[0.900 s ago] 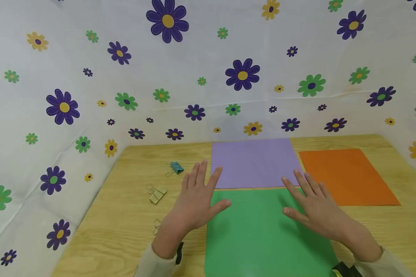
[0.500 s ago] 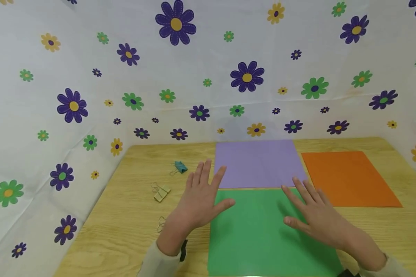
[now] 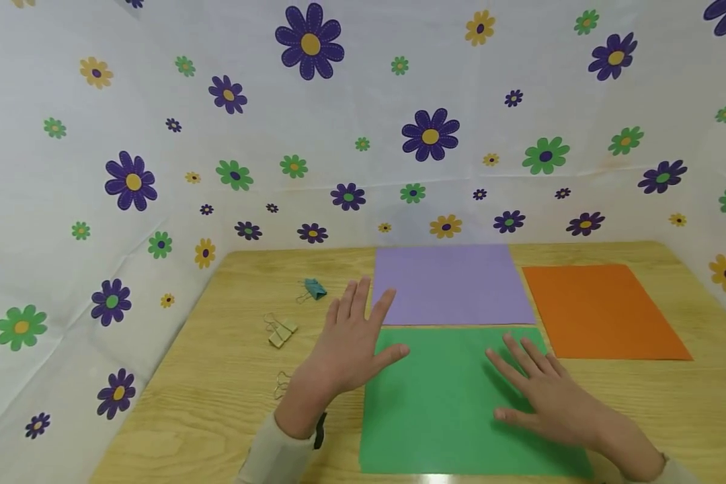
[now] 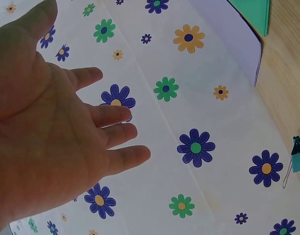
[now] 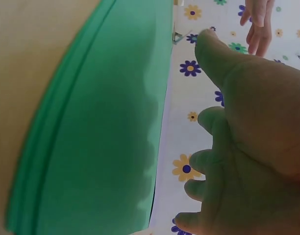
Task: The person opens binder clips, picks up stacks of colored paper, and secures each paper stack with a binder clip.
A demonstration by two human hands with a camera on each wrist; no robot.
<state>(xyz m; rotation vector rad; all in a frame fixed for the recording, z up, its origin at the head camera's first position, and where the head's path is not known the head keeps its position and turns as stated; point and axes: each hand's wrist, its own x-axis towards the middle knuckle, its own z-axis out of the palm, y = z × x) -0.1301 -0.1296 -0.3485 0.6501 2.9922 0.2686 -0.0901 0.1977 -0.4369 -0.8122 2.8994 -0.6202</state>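
In the head view my left hand (image 3: 347, 346) hovers at the left edge of the green paper (image 3: 435, 403), fingers spread and straight. My right hand (image 3: 550, 396) is held over the right part of the same green paper, fingers also spread, its shadow falling on the sheet. Both palms face down with nothing in them. The right wrist view shows several layered edges on the green paper (image 5: 106, 127), below the right palm. Left of my left hand lie a teal binder clip (image 3: 315, 289) and a yellowish binder clip (image 3: 282, 334); a third clip (image 3: 282, 384) is mostly hidden behind the left wrist.
Behind the green paper lies a purple sheet (image 3: 448, 286), and an orange sheet (image 3: 605, 312) lies to the right. They rest on a wooden table (image 3: 218, 376). A white flowered cloth (image 3: 351, 87) rises along the back and both sides.
My right hand has come down slightly and nearer to me, its fingertips now over the green paper instead of reaching the purple sheet's edge. The head view has shifted a little; the left hand barely moves.
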